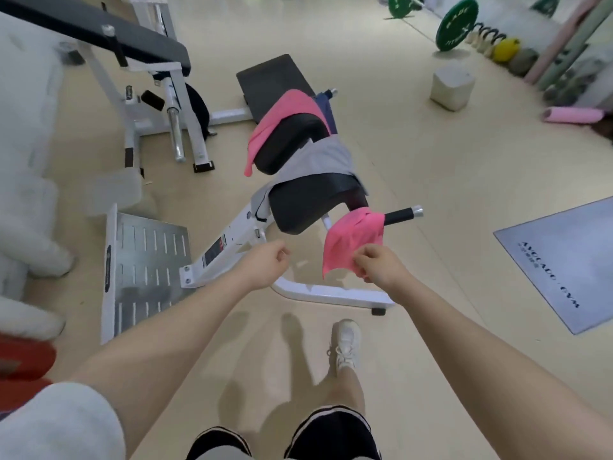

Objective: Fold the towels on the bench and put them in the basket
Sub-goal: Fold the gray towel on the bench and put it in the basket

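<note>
A pink towel (351,237) hangs from the near handle of the black padded bench (308,200). My right hand (378,265) pinches its lower edge. My left hand (268,263) hovers to the left of it, fingers curled with nothing in them. A grey towel (318,161) lies draped across the middle of the bench. A second pink towel (282,117) drapes over the farther pad, with a dark blue cloth (326,111) beside it. No basket is in view.
A metal footplate (146,263) and the bench's white frame (331,292) stand in front of me. A white weight machine (159,94) is at the left, a grey mat (570,260) at the right, a pale cube (451,84) and weight plates at the back.
</note>
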{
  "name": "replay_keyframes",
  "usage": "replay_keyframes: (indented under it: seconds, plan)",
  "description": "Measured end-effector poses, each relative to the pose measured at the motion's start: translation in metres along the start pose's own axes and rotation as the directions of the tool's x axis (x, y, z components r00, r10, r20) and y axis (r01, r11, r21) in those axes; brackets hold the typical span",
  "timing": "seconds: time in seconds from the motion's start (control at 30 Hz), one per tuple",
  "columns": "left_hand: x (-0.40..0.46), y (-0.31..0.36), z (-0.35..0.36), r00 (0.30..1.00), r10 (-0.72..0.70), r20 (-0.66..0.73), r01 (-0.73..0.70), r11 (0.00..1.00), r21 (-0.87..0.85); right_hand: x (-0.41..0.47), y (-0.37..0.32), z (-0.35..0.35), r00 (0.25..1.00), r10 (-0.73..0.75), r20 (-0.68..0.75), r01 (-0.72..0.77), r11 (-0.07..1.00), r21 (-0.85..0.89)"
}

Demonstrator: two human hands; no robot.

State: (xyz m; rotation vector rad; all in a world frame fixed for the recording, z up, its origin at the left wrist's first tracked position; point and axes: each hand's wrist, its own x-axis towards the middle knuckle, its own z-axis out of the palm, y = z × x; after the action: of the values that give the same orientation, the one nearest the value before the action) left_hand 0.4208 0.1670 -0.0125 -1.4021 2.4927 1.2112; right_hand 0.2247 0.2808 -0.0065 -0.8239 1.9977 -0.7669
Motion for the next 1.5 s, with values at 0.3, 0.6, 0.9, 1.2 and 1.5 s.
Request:
replay_keyframes:
  seconds: [0.3,0.6,0.9,1.2,1.5]
  plan:
    - [0.213,0.065,0.033,0.992,-0.128,-0.006,0.128,0.991,-0.039,0.23,-0.041,-0.106,0.938,-0.289,0.189,0.345,0.797,-0.495]
    - [0.263,0.085,0.032,0.982,-0.188,0.025,0.176,0.952,0.25,0.342,-0.069,-0.069,0.818,-0.344,0.462,0.573,0.557,-0.601]
    - [0.241,0.078,0.016,0.963,-0.26,0.065,0.266,0.958,-0.104,0.353,-0.084,-0.071,0.672,-0.446,0.591,0.728,0.254,-0.637]
    - [0.092,0.067,0.004,0.759,-0.49,-0.43,0.382,0.869,-0.316,0.235,-0.131,-0.011,0.385,-0.193,0.903,0.742,0.646,-0.179]
    - [-0.156,0.058,0.083,0.443,-0.755,-0.483,0.317,0.636,-0.704,-0.006,-0.116,0.094,-0.078,-0.068,0.995,0.623,0.776,0.101]
